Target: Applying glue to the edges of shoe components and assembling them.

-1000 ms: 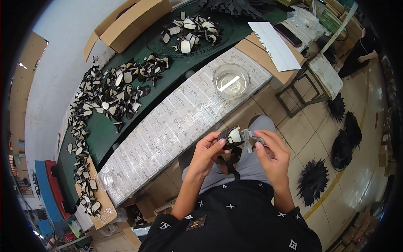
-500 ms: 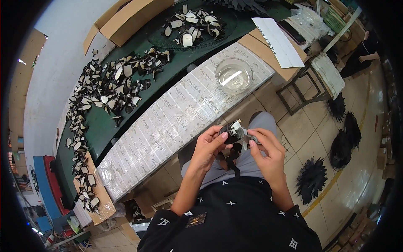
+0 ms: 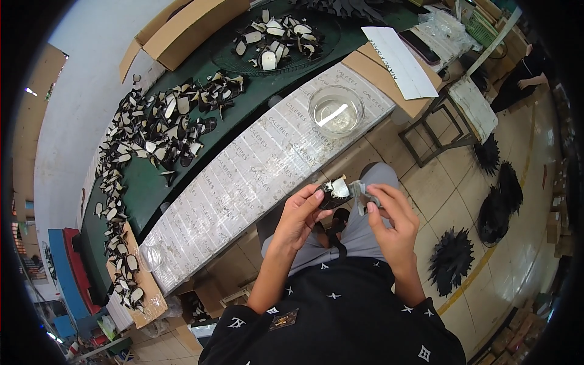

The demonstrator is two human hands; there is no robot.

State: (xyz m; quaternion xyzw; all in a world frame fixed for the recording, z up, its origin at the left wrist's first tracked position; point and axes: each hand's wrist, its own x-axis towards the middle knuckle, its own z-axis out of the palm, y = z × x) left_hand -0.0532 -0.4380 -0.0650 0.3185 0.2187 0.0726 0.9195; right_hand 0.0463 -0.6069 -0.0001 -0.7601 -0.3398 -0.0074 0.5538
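Above my lap, my left hand is closed on a small black shoe part with a white lining. Just to the right, my right hand pinches a thin grey strip between thumb and fingers. The strip's left edge comes close to the shoe part; whether they touch I cannot tell. Many similar black-and-white shoe parts lie heaped along the green table, and another pile of them sits on a round wire rack at the far side.
A long table wrapped in printed paper runs before me, with a clear round bowl at its right end. Beyond stands the green table with a cardboard box. A stool and black fringed bundles are to the right.
My right hand has drawn slightly right, taking the grey strip away from the shoe part. More of the white lining shows now. My left hand has stayed nearly in place.
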